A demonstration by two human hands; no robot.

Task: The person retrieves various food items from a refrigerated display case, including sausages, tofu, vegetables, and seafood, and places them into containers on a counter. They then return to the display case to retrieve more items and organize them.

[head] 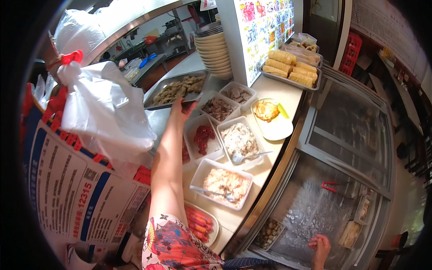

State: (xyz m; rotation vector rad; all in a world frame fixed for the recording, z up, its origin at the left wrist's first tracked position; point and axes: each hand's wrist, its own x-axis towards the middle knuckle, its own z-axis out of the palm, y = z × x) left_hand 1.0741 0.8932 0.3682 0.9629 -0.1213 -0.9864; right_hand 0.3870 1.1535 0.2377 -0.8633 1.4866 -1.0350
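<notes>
My left hand grips the near rim of a metal tray that holds brownish pieces of food. Below that arm lie plastic tubs: one with dark red meat, one with sliced meat, one with a pale mixture and a spoon. Nearer me, another tub holds a pinkish minced mixture with a spoon in it. My right hand hovers over the open part of a chest freezer, its fingers loosely bent and nothing visible in them.
A plastic bag hangs at left beside a printed board. Stacked bowls stand behind the tray. Rolled yellow food fills a far tray. Red sausages lie near my sleeve. Red-handled tongs rest in the freezer.
</notes>
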